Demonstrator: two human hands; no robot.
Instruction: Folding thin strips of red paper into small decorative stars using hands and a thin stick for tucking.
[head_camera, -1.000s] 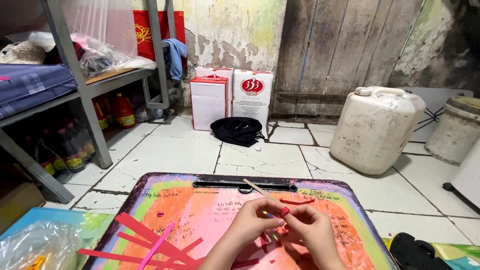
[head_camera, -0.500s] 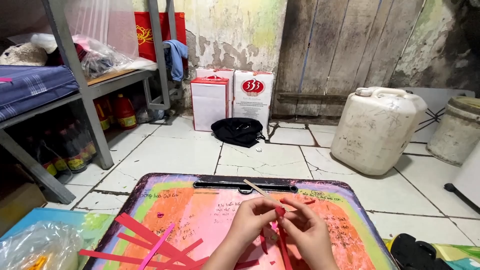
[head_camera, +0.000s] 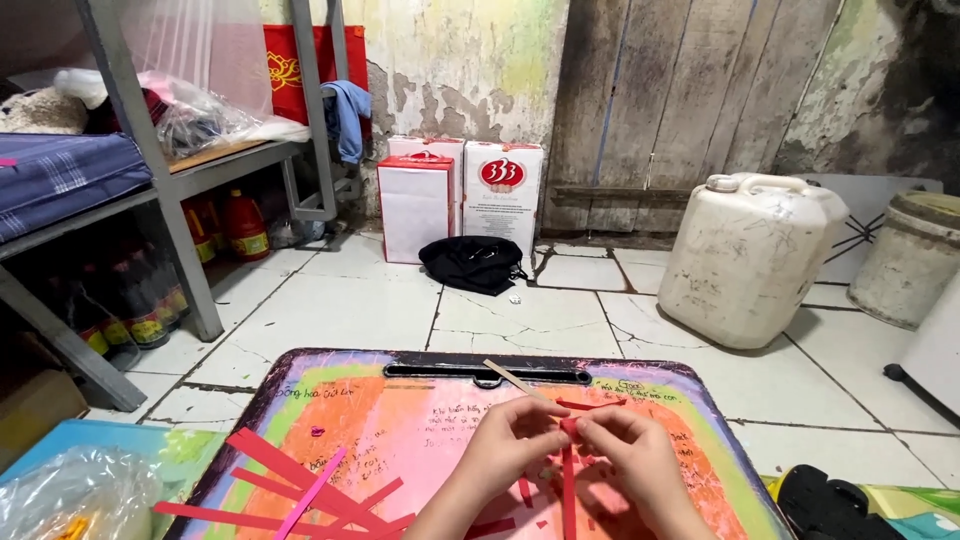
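Both hands meet over the middle of the board (head_camera: 330, 400): the left hand (head_camera: 510, 445) and right hand (head_camera: 635, 455) each pinch a small red coil (head_camera: 569, 427) wound on a thin stick (head_camera: 515, 380), fingers closed on it. A tail of the red strip (head_camera: 567, 495) hangs loose below, so the rolling looks only partly done. A fan of spare strips (head_camera: 290, 480) lies untouched at the board's left, suggesting more remain.

The red paper strip (head_camera: 568, 495) runs off the bottom edge (fingers hide its rolled top).
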